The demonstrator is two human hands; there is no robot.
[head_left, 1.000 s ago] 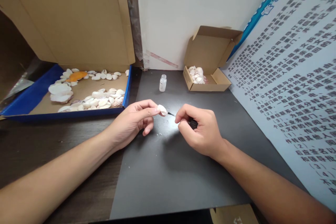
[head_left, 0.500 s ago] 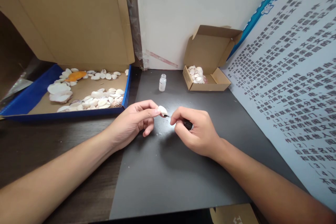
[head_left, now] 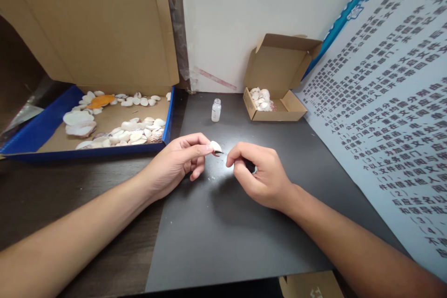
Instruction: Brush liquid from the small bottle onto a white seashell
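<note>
Between the thumb and fingertips of my left hand is a small white seashell, tilted above the grey mat. My right hand is closed around a slim brush with a black handle, mostly hidden in the palm. Its dark tip lies against the shell's lower edge. A small uncapped bottle, whitish with tiny print, stands upright beyond both hands. Small pale bits lie on the mat below the shell.
At the left, an open blue-edged box holds many white shells and an orange one. A smaller cardboard box with shells sits at back right. A white panel rises behind, and a printed board leans along the right.
The brush tip has moved slightly left and up along the shell, and the shell has turned a little. Both hands stay almost in place.
</note>
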